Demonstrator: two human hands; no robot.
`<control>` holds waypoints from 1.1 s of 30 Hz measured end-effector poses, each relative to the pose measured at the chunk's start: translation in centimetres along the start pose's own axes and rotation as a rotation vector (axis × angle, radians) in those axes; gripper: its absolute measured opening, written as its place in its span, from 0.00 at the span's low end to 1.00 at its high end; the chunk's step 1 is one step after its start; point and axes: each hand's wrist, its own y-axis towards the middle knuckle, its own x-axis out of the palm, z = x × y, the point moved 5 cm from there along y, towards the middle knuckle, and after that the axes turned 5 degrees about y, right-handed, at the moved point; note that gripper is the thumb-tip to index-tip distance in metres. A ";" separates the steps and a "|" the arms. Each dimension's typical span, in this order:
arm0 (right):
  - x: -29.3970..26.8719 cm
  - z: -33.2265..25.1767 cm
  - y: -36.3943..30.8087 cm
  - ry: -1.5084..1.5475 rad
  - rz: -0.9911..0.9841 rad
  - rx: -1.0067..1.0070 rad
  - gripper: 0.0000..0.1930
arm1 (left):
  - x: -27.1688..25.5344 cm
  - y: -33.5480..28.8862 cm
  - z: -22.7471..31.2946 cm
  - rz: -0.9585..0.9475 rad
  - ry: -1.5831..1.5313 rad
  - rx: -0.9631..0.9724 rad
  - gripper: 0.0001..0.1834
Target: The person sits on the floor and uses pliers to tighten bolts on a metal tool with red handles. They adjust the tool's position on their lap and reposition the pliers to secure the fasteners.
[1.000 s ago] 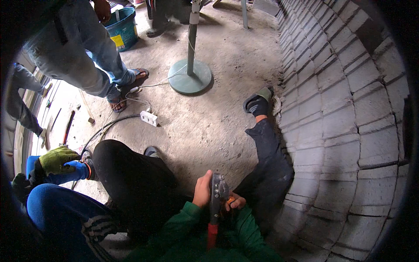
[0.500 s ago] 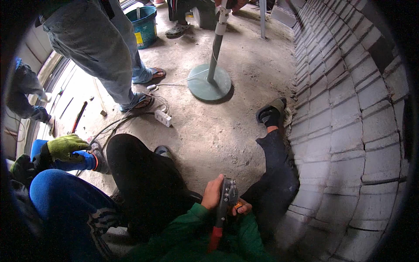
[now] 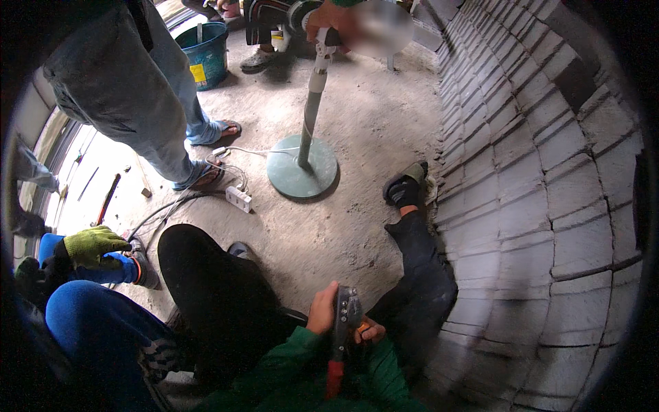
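A pliers-like hand tool (image 3: 345,314), with a bolted dark metal head and a red grip, stands nearly upright in front of me. Against the left side of its head, my left hand (image 3: 320,310) is closed on it, thumb side up. My right hand (image 3: 371,332) is on the other side of the head, its fingers curled round a small orange piece (image 3: 360,329) beside the tool. Whether that piece belongs to the tool is unclear. Both hands are just above my lap, between my dark-clothed legs (image 3: 209,295).
A grey block wall (image 3: 522,206) rises at right. Ahead stands a pole on a round base (image 3: 285,172), gripped by another person's hand (image 3: 326,19). A power strip (image 3: 239,200) with cables, a blue bucket (image 3: 208,58) and a seated neighbour's gloved hand (image 3: 95,246) are to the left.
The view has shifted, moving the surroundings left and down. Across from me, a person has leaned in over the top of the pole. My hands keep their hold on the tool.
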 end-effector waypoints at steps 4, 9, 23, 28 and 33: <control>8.4 -4.8 -0.6 -0.097 0.225 -0.005 0.30 | 0.0 -0.4 -0.4 -0.016 -0.196 -0.100 0.28; 11.2 -6.1 -1.7 -0.312 0.434 0.093 0.27 | 1.4 -1.9 1.7 -0.071 -0.243 -0.140 0.26; 13.4 -4.2 2.8 0.216 0.695 -0.008 0.28 | 0.1 -2.2 2.6 -0.032 -0.395 -0.150 0.31; 17.0 -6.4 4.6 0.239 0.772 0.044 0.32 | -1.4 -2.1 1.9 0.076 -0.476 -0.166 0.28; 17.4 -8.1 5.6 -0.001 0.764 -0.047 0.15 | -1.2 -1.6 2.4 0.142 -0.428 -0.164 0.25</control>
